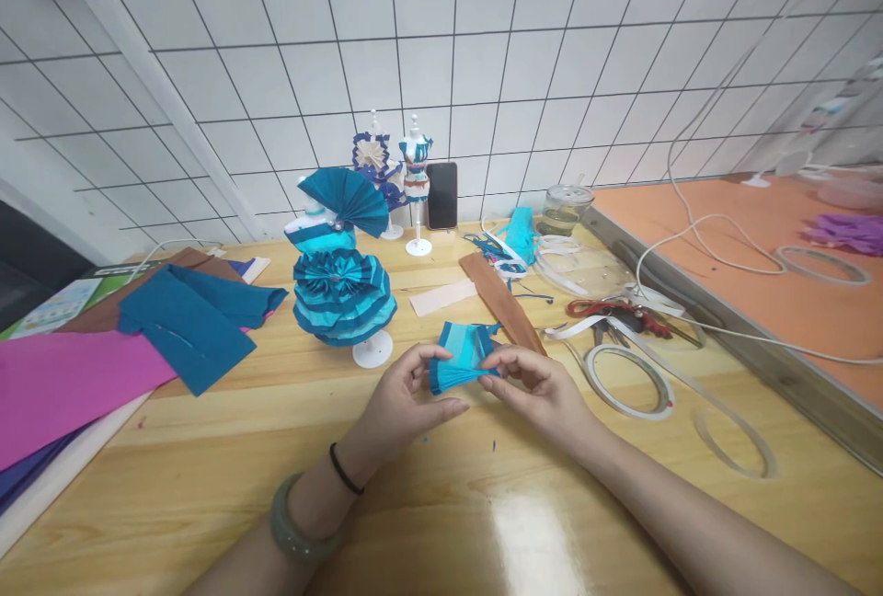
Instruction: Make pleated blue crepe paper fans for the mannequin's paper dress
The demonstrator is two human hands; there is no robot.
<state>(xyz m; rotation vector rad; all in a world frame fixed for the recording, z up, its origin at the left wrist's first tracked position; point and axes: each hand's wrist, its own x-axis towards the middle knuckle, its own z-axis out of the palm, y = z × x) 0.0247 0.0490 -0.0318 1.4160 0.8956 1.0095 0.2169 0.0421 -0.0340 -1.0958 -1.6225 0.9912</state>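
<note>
A small blue and turquoise pleated paper piece (464,359) is between my two hands above the wooden table. My left hand (412,398) has its fingers at the left edge of the paper, the thumb stretched out below it. Thumb and fingers of my right hand (534,389) pinch the right end of the pleats. The upper part of the paper stands unfolded, while its lower part is in narrow folds. Just behind my left hand stands a small mannequin in a blue pleated paper dress (345,297) with a fan at the shoulder.
A brown paper strip (503,302) and a pale strip (442,298) lie behind my hands. Tape rolls (629,382), scissors and ribbons are at the right. Coloured paper sheets (75,375) lie left. Two dressed mannequins, a phone (442,196) and a glass cup (567,208) stand near the wall.
</note>
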